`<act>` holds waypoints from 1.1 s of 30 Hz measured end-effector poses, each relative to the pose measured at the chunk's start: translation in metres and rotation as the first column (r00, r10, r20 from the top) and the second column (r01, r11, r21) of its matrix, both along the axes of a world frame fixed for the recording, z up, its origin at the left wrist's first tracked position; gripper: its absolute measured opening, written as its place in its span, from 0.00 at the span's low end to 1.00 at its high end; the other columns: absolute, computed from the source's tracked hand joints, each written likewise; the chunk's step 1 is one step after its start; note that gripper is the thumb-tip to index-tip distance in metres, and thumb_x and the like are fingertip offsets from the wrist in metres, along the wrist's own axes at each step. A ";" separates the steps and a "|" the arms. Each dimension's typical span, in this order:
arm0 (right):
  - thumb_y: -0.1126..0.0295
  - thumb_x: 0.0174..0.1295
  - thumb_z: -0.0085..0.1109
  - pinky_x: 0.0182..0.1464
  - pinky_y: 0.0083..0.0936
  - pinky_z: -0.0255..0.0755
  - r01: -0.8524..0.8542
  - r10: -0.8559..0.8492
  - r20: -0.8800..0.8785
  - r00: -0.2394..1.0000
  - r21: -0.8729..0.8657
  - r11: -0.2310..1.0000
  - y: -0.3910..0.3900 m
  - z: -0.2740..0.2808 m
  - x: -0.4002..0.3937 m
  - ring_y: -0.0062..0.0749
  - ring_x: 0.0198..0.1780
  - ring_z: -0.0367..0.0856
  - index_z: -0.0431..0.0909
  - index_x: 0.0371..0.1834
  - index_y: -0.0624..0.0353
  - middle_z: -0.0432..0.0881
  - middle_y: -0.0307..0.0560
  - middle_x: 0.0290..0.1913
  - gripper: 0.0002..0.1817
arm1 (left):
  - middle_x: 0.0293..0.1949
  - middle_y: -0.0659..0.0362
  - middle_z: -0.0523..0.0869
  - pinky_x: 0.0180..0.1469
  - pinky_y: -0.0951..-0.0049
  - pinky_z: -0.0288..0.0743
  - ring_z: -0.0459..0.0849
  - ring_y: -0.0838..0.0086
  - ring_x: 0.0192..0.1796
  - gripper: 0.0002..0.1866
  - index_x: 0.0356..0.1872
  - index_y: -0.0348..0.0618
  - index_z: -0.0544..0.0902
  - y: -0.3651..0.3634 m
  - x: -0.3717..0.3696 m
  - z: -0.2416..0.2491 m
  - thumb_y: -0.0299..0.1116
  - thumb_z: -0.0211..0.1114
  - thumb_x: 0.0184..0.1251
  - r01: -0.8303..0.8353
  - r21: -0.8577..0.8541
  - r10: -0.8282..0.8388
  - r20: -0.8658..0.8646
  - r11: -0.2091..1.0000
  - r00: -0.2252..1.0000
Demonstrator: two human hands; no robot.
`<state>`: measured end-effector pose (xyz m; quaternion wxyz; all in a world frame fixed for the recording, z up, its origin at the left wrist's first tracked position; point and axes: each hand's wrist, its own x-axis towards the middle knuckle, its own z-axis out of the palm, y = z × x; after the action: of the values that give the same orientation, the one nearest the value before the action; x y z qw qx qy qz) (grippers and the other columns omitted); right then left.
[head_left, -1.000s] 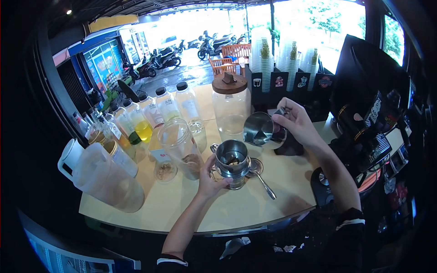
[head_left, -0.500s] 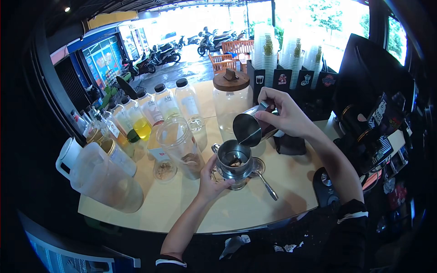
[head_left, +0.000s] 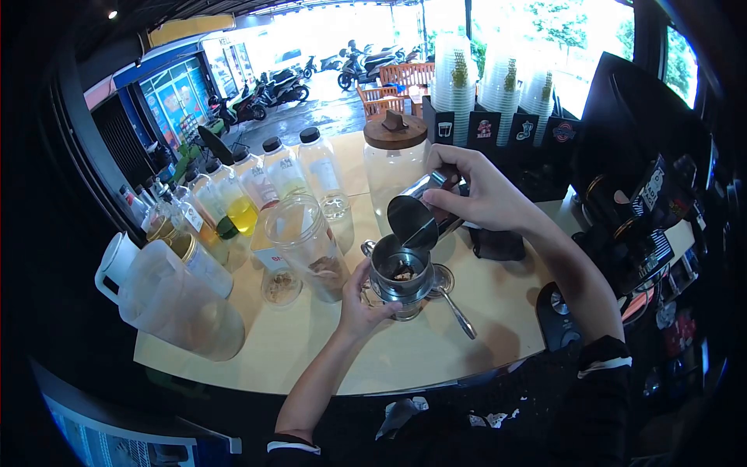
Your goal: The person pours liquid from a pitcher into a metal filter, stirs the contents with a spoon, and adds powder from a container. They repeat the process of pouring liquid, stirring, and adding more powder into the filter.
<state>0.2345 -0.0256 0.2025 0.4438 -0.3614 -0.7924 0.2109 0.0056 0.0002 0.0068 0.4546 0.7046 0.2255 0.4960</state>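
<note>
My right hand (head_left: pixel 471 191) grips a steel pitcher (head_left: pixel 410 221) and holds it tilted, its mouth low over a metal coffee dripper (head_left: pixel 400 289). A thin light streak shows at the pitcher's lip. Brownish bits lie inside the dripper. My left hand (head_left: pixel 366 307) is wrapped round the dripper's side, thumb towards me. Below the dripper a glass (head_left: pixel 408 313) shows only in part. A metal spoon (head_left: pixel 461 317) lies to the right, its handle pointing towards me. Left of my left hand stands an open clear jar (head_left: pixel 311 253) with brown contents at the bottom.
Bottles with black caps (head_left: pixel 323 175) line the back left. A large frosted jug (head_left: pixel 183 311) stands at front left, and a small dish of crumbs (head_left: pixel 281 288) beside the open jar. Behind are a wooden-lidded jar (head_left: pixel 395 167) and stacked plastic cups (head_left: pixel 454 86). A dark cloth-like item (head_left: pixel 498 244) lies right.
The pitcher has shifted slightly left and tips a little further over the dripper. My left hand keeps its hold on the dripper; the view has moved slightly.
</note>
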 end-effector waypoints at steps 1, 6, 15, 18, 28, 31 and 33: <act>0.75 0.55 0.63 0.30 0.21 0.62 0.000 0.000 0.000 1.000 0.000 1.000 0.000 0.001 -0.001 0.18 0.28 0.59 0.63 0.30 0.64 0.61 0.36 0.23 0.14 | 0.58 0.52 0.79 0.66 0.64 0.63 0.75 0.66 0.63 0.51 0.66 0.36 0.66 0.000 0.000 0.000 0.47 0.81 0.39 0.000 0.000 0.000 0.000 1.000 1.000; 0.74 0.60 0.61 0.31 0.12 0.70 0.021 -0.017 0.098 0.995 -0.037 0.999 -0.005 0.005 -0.001 0.11 0.31 0.70 0.67 0.32 0.62 0.70 0.35 0.29 0.10 | 0.57 0.53 0.79 0.65 0.64 0.63 0.75 0.66 0.63 0.51 0.66 0.37 0.67 0.001 -0.001 0.000 0.47 0.81 0.39 -0.006 0.023 0.006 -0.026 1.000 1.000; 0.74 0.60 0.60 0.28 0.14 0.67 0.025 -0.021 0.141 0.990 -0.026 0.999 -0.010 0.010 -0.004 0.11 0.28 0.76 0.66 0.32 0.62 0.74 0.35 0.26 0.10 | 0.57 0.53 0.79 0.65 0.64 0.64 0.75 0.67 0.62 0.50 0.66 0.37 0.67 -0.001 0.000 0.003 0.46 0.81 0.40 -0.011 0.048 0.012 -0.011 0.999 1.000; 0.74 0.60 0.60 0.28 0.13 0.66 0.027 -0.031 0.177 0.984 0.030 0.999 -0.009 0.009 -0.002 0.12 0.29 0.77 0.66 0.32 0.61 0.74 0.36 0.26 0.10 | 0.57 0.53 0.79 0.65 0.64 0.64 0.76 0.67 0.62 0.50 0.66 0.37 0.66 -0.004 0.002 0.008 0.46 0.81 0.40 -0.007 0.046 0.007 0.003 0.999 1.000; 0.73 0.54 0.64 0.27 0.24 0.63 0.031 -0.032 0.072 0.997 0.005 0.999 -0.010 0.006 -0.001 0.21 0.24 0.62 0.66 0.33 0.64 0.63 0.39 0.19 0.14 | 0.57 0.52 0.79 0.65 0.64 0.64 0.76 0.67 0.62 0.50 0.66 0.36 0.66 -0.003 0.001 0.006 0.47 0.81 0.40 -0.014 0.037 0.014 -0.014 0.999 1.000; 0.73 0.54 0.64 0.26 0.24 0.63 0.024 -0.023 0.033 0.999 -0.025 0.999 -0.010 0.008 -0.002 0.20 0.24 0.61 0.66 0.33 0.64 0.63 0.38 0.19 0.14 | 0.57 0.52 0.79 0.65 0.64 0.63 0.76 0.67 0.62 0.50 0.66 0.36 0.66 -0.003 0.001 0.006 0.47 0.81 0.40 -0.007 0.036 0.006 0.006 0.999 1.000; 0.73 0.54 0.64 0.26 0.24 0.63 0.031 -0.040 0.099 0.994 0.085 0.996 -0.007 0.010 -0.002 0.20 0.24 0.61 0.66 0.33 0.64 0.63 0.38 0.19 0.13 | 0.57 0.52 0.79 0.66 0.64 0.63 0.75 0.66 0.62 0.50 0.66 0.35 0.66 -0.002 0.000 0.005 0.47 0.81 0.41 -0.015 0.060 0.016 -0.013 0.998 1.000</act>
<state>0.2324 -0.0325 0.2123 0.4218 -0.3668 -0.8153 0.1511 0.0059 -0.0020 0.0121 0.4278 0.7197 0.2189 0.5011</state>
